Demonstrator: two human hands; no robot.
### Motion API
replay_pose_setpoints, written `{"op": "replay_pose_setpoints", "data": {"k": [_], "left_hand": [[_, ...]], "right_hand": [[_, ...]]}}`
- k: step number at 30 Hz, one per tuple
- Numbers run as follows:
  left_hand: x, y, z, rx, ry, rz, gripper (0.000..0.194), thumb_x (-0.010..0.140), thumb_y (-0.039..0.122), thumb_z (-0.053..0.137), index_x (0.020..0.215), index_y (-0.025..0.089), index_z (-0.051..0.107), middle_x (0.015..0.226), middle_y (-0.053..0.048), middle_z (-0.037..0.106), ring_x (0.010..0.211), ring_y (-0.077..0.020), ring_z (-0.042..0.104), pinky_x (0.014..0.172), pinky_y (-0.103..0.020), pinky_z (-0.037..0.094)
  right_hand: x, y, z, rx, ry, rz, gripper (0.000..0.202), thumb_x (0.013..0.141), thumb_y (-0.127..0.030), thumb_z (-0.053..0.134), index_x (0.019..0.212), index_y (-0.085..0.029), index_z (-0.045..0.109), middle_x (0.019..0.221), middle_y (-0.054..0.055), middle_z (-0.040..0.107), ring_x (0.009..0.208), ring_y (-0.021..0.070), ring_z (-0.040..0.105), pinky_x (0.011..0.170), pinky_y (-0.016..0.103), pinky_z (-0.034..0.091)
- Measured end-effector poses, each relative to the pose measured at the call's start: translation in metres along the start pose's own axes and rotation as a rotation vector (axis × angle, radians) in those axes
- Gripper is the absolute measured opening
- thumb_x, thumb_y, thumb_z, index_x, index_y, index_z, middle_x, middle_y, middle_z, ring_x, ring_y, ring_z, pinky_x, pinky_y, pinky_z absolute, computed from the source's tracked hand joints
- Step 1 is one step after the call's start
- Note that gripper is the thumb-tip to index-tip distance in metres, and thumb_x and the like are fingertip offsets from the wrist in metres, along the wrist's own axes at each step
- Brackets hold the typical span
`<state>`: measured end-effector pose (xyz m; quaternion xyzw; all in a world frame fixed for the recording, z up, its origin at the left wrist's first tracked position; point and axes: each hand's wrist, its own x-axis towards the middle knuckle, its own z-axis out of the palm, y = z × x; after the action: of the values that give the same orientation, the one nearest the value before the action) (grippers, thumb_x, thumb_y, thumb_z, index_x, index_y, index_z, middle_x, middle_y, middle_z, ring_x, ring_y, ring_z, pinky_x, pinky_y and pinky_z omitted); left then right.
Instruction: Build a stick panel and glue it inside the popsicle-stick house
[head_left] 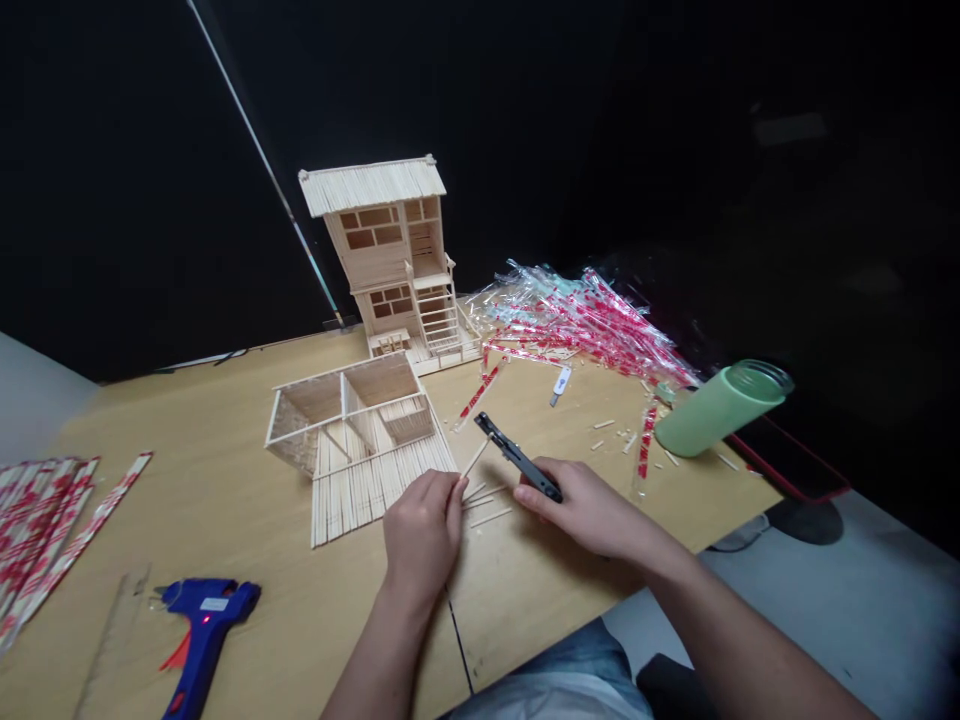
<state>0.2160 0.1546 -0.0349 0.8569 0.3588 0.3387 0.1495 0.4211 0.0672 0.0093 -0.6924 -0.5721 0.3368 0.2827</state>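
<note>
My left hand pinches a thin wooden stick at the middle of the table. In my right hand is a dark cutting tool, its far end touching or very near the stick's upper tip. Several short cut sticks lie on the table between my hands. Left of them sits a low, roofless stick model with inner walls and a slatted floor. A two-storey stick house with a roof and a ladder stands behind it.
Red-and-clear wrappers are heaped at the back right, near a green bottle. A blue glue gun, a clear ruler and red-and-white packets lie on the left. A small white tool rests before the heap.
</note>
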Motion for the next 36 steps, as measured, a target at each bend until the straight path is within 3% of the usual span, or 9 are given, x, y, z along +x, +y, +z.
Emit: {"op": "replay_pose_setpoints", "data": {"k": [10, 18, 23, 27, 31, 36], "left_hand": [[-0.001, 0.002, 0.0, 0.176, -0.041, 0.058, 0.021, 0.098, 0.024, 0.05, 0.086, 0.019, 0.066, 0.076, -0.002, 0.067, 0.071, -0.0156, 0.062, 0.065, -0.026, 0.041], [-0.001, 0.014, 0.004, 0.277, -0.162, 0.037, 0.028, 0.101, 0.027, 0.044, 0.085, 0.02, 0.067, 0.078, -0.003, 0.068, 0.072, -0.0167, 0.062, 0.062, -0.028, 0.038], [0.013, 0.023, 0.006, 0.32, -0.293, -0.021, 0.03, 0.101, 0.029, 0.042, 0.084, 0.021, 0.065, 0.081, -0.003, 0.069, 0.074, -0.0181, 0.063, 0.06, -0.029, 0.034], [0.028, 0.027, 0.006, 0.335, -0.396, -0.06, 0.029, 0.101, 0.031, 0.041, 0.087, 0.021, 0.064, 0.088, -0.003, 0.07, 0.078, -0.019, 0.065, 0.06, -0.03, 0.033], [0.044, 0.033, 0.008, 0.391, -0.439, -0.055, 0.028, 0.101, 0.03, 0.04, 0.089, 0.02, 0.064, 0.091, -0.004, 0.071, 0.082, -0.0206, 0.066, 0.06, -0.031, 0.033], [0.061, 0.042, 0.014, 0.423, -0.475, -0.02, 0.025, 0.1, 0.029, 0.043, 0.091, 0.02, 0.065, 0.094, -0.006, 0.071, 0.085, -0.022, 0.067, 0.06, -0.031, 0.035]], "right_hand": [[0.003, -0.001, -0.006, -0.247, -0.056, 0.046, 0.044, 0.09, -0.059, 0.055, 0.075, -0.018, 0.059, 0.075, 0.007, 0.068, 0.068, 0.0192, 0.058, 0.061, 0.027, 0.031], [0.008, 0.021, 0.001, -0.378, -0.031, 0.031, 0.036, 0.092, -0.05, 0.055, 0.08, -0.017, 0.064, 0.076, 0.009, 0.07, 0.07, 0.0212, 0.06, 0.062, 0.028, 0.03], [0.01, 0.036, -0.001, -0.329, 0.003, 0.03, 0.032, 0.093, -0.046, 0.055, 0.082, -0.017, 0.065, 0.076, 0.008, 0.07, 0.067, 0.0194, 0.059, 0.061, 0.027, 0.031], [0.016, 0.041, -0.009, -0.323, 0.007, 0.02, 0.039, 0.092, -0.052, 0.054, 0.076, -0.018, 0.063, 0.069, 0.006, 0.067, 0.059, 0.0165, 0.054, 0.058, 0.027, 0.028], [0.019, 0.043, -0.016, -0.356, 0.032, 0.04, 0.051, 0.092, -0.062, 0.048, 0.069, -0.018, 0.058, 0.063, 0.006, 0.063, 0.055, 0.0158, 0.049, 0.056, 0.028, 0.025], [0.021, 0.052, -0.023, -0.304, 0.035, 0.033, 0.05, 0.094, -0.059, 0.046, 0.066, -0.019, 0.055, 0.062, 0.005, 0.062, 0.058, 0.017, 0.052, 0.058, 0.028, 0.027]]}}
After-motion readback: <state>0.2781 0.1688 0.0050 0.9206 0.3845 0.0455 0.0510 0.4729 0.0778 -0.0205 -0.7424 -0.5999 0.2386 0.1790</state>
